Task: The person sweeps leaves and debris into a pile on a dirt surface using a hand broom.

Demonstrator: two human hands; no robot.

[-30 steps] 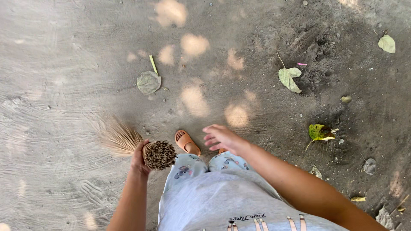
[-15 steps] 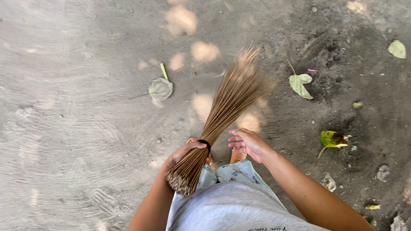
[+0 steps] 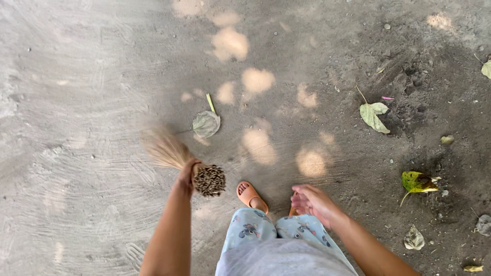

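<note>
We note the left hand (image 3: 187,176) closed around the broom (image 3: 176,158), bristles seemingly blurred low over the dirt ground (image 3: 92,76) near a leaf (image 3: 206,123), right hand (image 3: 312,202) open, empty.

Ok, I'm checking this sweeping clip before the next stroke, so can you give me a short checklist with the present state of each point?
1. Left hand closed around the stick broom near its bound end: ok.
2. Bristles down at the ground: cannot tell, they are motion-blurred.
3. Right hand free of the broom: ok, it is open and holds nothing.
4. Grey dry leaf lies just past the bristles, apart from them: ok.
5. Foot in the orange sandal apart from the bristles: ok, it stands to the right of the broom's bound end.
6. Other leaves on the ground: not ok, the pale green leaf and the yellow-green leaf lie far right.
</note>
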